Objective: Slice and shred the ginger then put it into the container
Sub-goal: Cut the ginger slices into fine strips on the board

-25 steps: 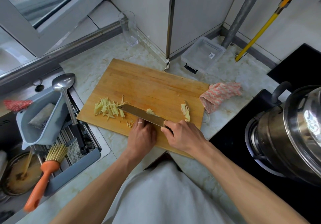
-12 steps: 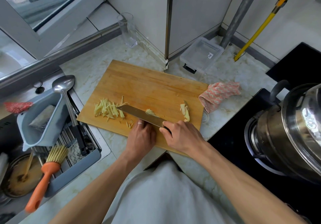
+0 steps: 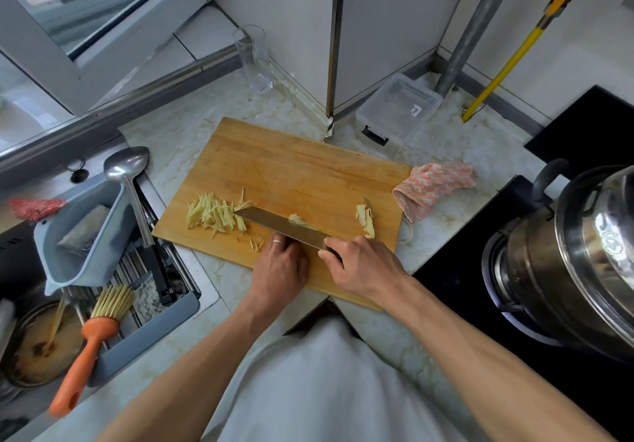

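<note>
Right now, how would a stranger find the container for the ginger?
Start at the wooden cutting board and look past its far right corner, toward the grey pipe. The container sits there on the counter: clear plastic, rectangular, with one black clip, unlike the tall glass.

Cutting board [image 3: 291,167] lies centre of table [image 3: 171,126]. On board: shredded ginger pile [image 3: 211,215] at left, small ginger piece [image 3: 297,219] mid-board against knife [image 3: 281,227], ginger offcuts [image 3: 365,218] near right edge. Left hand [image 3: 279,266] and right hand [image 3: 360,265] at board's near edge, side by side. Container [image 3: 399,109] behind board to right, against wall. Glass [image 3: 255,59] behind board, at wall corner. Cloth [image 3: 432,186] just right of board. Pot [image 3: 576,260] far right on stove. Sink [image 3: 20,270] left of board, with ladle [image 3: 137,201] and brush [image 3: 92,338] on rack across it.
</note>
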The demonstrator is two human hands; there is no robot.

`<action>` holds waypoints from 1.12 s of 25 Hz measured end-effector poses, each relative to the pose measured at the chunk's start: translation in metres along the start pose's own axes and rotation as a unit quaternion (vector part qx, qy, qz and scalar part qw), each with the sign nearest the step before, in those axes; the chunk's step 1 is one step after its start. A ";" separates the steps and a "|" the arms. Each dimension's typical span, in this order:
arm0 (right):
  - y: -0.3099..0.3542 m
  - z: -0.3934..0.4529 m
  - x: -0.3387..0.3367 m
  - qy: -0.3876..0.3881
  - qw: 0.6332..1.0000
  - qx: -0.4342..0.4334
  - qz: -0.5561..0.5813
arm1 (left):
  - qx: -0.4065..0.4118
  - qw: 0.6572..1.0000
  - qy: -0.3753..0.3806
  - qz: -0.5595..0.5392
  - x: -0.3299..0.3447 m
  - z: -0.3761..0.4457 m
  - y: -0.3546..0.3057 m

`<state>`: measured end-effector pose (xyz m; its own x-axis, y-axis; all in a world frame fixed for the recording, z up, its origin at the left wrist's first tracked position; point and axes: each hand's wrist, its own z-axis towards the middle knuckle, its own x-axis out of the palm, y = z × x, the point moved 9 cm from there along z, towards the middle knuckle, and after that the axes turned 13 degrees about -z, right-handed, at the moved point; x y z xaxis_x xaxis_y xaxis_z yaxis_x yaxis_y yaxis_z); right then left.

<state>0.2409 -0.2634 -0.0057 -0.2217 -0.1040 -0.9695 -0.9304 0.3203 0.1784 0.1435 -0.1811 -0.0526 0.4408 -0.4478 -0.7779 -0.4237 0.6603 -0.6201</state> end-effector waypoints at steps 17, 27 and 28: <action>0.001 -0.001 -0.001 0.000 1.000 -0.001 0.010 | 0.016 1.000 -0.010 -0.007 -0.005 -0.001 -0.004; 0.007 -0.002 -0.001 -0.001 1.000 -0.007 0.010 | 0.023 1.000 -0.012 -0.013 -0.002 -0.002 0.001; 0.006 -0.002 -0.002 -0.001 1.000 -0.004 0.010 | 0.020 1.000 -0.010 -0.017 -0.001 -0.001 0.002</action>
<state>0.2352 -0.2629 -0.0028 -0.2398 -0.0963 -0.9660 -0.9280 0.3152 0.1989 0.1412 -0.1800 -0.0527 0.4701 -0.4578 -0.7546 -0.3767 0.6691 -0.6406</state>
